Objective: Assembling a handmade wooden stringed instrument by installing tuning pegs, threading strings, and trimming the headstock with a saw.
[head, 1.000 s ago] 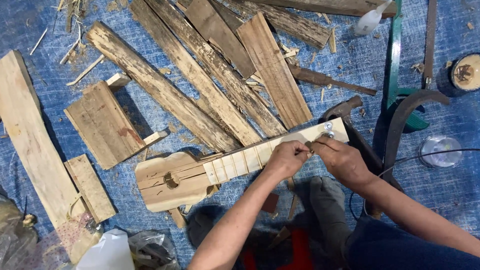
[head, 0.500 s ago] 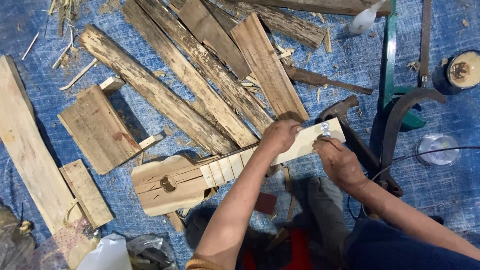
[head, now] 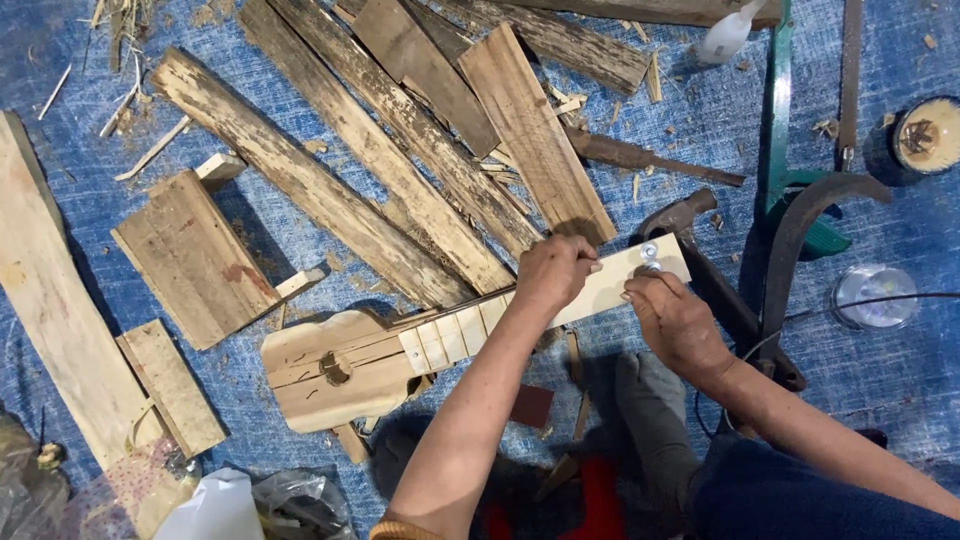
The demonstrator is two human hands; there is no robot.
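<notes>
Blue tarp (head: 300,250): strewn with rough planks (head: 400,130).
Small wooden guitar (head: 440,340): lies flat at centre.
Left hand (head: 553,272): clamped on its neck; best kept pressing firmly.
Right hand (head: 675,320): fingertips pinched at small metal fitting (head: 649,252) on headstock; steady, square pressure advisable.

Scrap planks (head: 330,195) (hammer (head: 680,213) beside).
</notes>
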